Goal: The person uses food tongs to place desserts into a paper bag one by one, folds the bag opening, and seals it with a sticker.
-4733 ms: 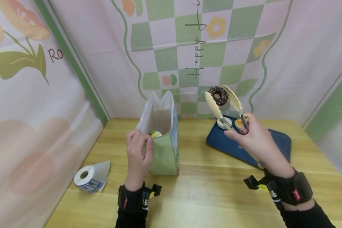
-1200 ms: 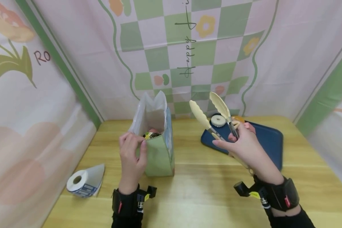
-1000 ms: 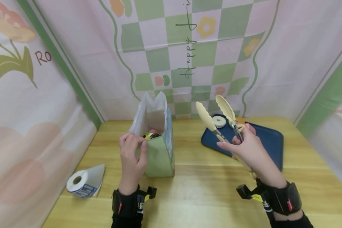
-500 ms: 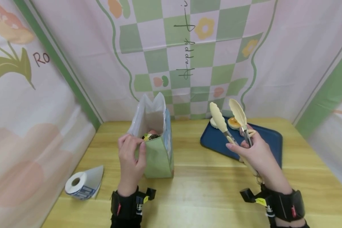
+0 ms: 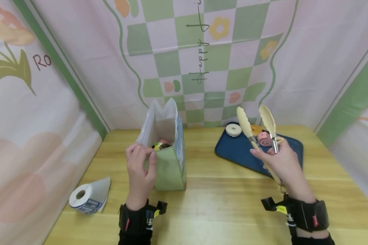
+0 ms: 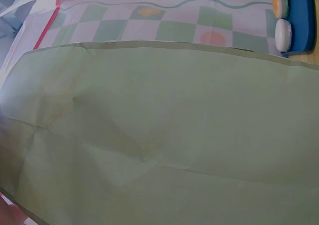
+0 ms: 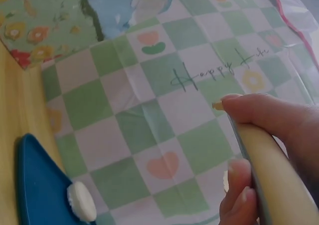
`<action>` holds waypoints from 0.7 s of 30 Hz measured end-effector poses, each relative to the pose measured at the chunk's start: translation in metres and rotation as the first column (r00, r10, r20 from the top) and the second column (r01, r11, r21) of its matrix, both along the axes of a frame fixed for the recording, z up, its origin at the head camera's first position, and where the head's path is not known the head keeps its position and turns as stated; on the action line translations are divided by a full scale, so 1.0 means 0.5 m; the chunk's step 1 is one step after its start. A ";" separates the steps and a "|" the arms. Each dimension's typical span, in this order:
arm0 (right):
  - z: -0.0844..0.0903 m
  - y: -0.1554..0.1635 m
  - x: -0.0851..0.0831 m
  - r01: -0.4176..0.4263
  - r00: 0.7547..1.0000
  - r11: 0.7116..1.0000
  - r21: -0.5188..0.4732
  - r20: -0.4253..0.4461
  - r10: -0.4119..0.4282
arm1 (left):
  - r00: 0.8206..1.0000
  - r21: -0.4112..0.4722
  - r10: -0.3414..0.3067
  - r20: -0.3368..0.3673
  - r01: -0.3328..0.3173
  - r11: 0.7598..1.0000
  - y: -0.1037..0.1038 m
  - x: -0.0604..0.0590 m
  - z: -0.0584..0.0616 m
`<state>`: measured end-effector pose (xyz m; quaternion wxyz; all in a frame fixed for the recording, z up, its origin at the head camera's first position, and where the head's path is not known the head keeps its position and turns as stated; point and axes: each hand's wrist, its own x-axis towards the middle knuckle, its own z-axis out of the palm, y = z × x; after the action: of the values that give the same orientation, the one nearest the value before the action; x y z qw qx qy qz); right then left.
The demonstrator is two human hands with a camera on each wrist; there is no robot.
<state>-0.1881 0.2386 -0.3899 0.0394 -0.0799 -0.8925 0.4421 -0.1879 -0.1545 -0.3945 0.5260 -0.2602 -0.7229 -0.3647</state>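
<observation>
My left hand (image 5: 141,170) pinches the near rim of an upright green paper bag (image 5: 171,170), whose mouth gapes. Inside the bag, a dark sprinkled doughnut (image 5: 164,146) and bits of yellow and pink show near the rim. In my right hand (image 5: 283,166) I hold cream-tipped tongs (image 5: 246,124), their tips spread with nothing between them. Below and behind them lies a blue tray (image 5: 233,149). It bears a white doughnut (image 5: 233,130), an orange-topped pastry (image 5: 255,129) and a pink swirl roll (image 5: 264,139). The right wrist view shows thumb and fingers around the tongs' handle (image 7: 271,175).
A roll of labels (image 5: 86,199) with a loose end lies on the wooden table (image 5: 214,211), left of the bag. A printed cloth (image 5: 245,20) hangs close behind the table, and another stands along the left side.
Earlier the tongs held a chocolate doughnut; now they are empty, and a dark sprinkled doughnut shows in the bag. My right hand has since moved rightward over the tray. The left hand keeps its hold.
</observation>
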 end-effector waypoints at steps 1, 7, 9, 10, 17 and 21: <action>-0.003 0.005 -0.003 0.013 1.000 1.000 0.006 0.007 -0.013 | 1.000 0.001 -0.002 -0.003 0.002 1.000 0.001 -0.001 0.000; -0.015 0.030 -0.018 0.051 0.999 0.998 0.043 0.006 -0.051 | 1.000 -0.002 -0.005 -0.007 0.005 1.000 0.005 -0.006 0.003; -0.018 0.035 -0.022 0.059 0.998 0.997 0.056 0.012 -0.060 | 1.000 0.000 -0.002 -0.005 0.002 1.000 0.006 -0.005 0.004; -0.020 0.038 -0.024 0.062 0.998 0.996 0.061 0.017 -0.063 | 1.000 0.002 -0.001 -0.004 0.001 1.000 0.006 -0.005 0.004; -0.042 0.050 -0.036 0.087 0.995 0.993 0.082 0.049 -0.091 | 1.000 0.006 0.007 -0.002 -0.007 1.000 0.005 -0.003 0.002; -0.058 0.056 -0.041 0.099 0.993 0.993 0.066 0.062 -0.104 | 1.000 0.009 0.007 0.002 -0.007 1.000 0.004 -0.001 -0.002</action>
<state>-0.2085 0.2667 -0.4189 0.0353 -0.1382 -0.9016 0.4085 -0.1884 -0.1526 -0.3953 0.5278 -0.2548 -0.7227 -0.3664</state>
